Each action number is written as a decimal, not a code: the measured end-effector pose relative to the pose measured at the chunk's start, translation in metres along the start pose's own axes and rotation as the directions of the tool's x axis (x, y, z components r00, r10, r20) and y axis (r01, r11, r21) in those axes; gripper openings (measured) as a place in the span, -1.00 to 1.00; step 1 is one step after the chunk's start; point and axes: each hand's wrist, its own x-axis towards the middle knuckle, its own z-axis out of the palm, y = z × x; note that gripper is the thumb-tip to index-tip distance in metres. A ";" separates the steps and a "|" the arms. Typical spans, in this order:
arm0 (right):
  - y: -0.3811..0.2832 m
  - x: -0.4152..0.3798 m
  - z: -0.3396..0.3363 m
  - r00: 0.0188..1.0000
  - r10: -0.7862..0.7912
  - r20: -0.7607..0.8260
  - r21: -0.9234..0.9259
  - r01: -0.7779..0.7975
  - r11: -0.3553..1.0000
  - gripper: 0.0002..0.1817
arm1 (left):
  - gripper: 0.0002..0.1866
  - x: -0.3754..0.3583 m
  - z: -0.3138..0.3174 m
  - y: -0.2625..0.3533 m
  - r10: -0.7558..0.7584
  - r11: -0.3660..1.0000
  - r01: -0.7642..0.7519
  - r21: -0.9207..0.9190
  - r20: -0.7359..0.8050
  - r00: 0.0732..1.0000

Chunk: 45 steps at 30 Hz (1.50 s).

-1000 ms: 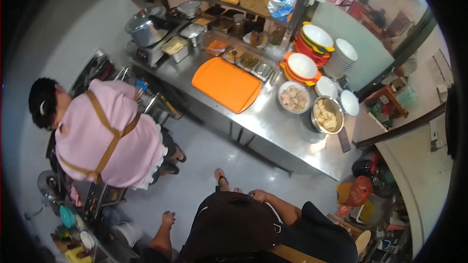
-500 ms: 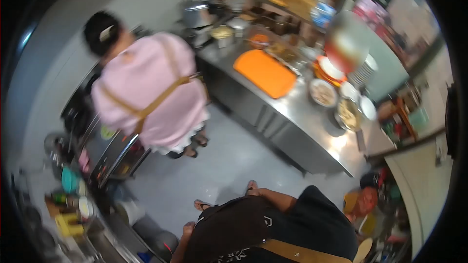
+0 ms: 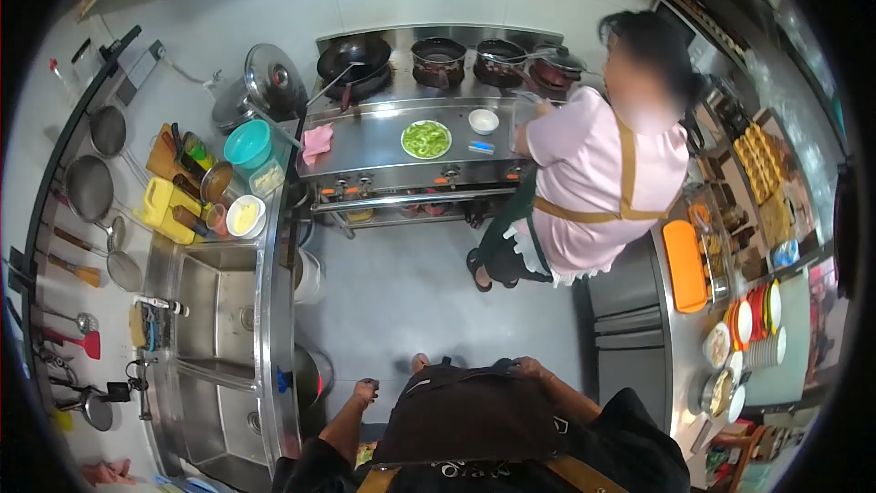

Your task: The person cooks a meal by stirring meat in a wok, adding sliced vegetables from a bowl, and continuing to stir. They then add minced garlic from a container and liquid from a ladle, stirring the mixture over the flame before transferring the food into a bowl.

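My left hand [image 3: 366,391] hangs low beside the dark apron [image 3: 465,415] I wear, its fingers loosely curled with nothing visible in them. My right hand [image 3: 527,367] is at the apron's upper right edge, its fingers partly hidden there. Both hands are far from the counters and the stove. Ahead, on the steel stove front [image 3: 365,132], lie a plate of sliced green vegetable [image 3: 425,140], a small white bowl [image 3: 484,121] and a pink cloth [image 3: 318,143]. A person in a pink top [image 3: 607,173] stands at its right end, one hand near a clear container [image 3: 526,110].
A wok [image 3: 354,68] and several pots [image 3: 438,62] stand at the back. To the left are a double sink [image 3: 217,301], a teal bowl [image 3: 248,143] and hanging ladles. The right counter holds an orange board [image 3: 684,267] and stacked plates [image 3: 766,347]. Grey floor [image 3: 438,297] lies between.
My view has swung left from the right counter to face the stove. The person in pink now appears right of centre instead of left. My right hand has come into view.
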 end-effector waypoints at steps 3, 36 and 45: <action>-0.031 0.018 -0.021 0.989 0.147 0.022 0.120 -0.148 0.982 -0.50 | -0.56 -0.001 -0.001 0.022 0.010 1.000 -0.009 0.010 -0.110 0.994; -0.172 0.352 -0.155 0.973 -0.187 0.138 0.123 0.171 0.978 -0.56 | -0.53 0.155 -0.114 0.393 0.358 0.826 -0.285 0.487 -0.063 0.931; -0.354 0.399 -0.212 0.992 0.108 0.061 0.397 -0.124 0.909 -0.66 | -0.59 0.219 -0.199 0.561 0.562 0.723 -0.551 0.417 0.110 0.820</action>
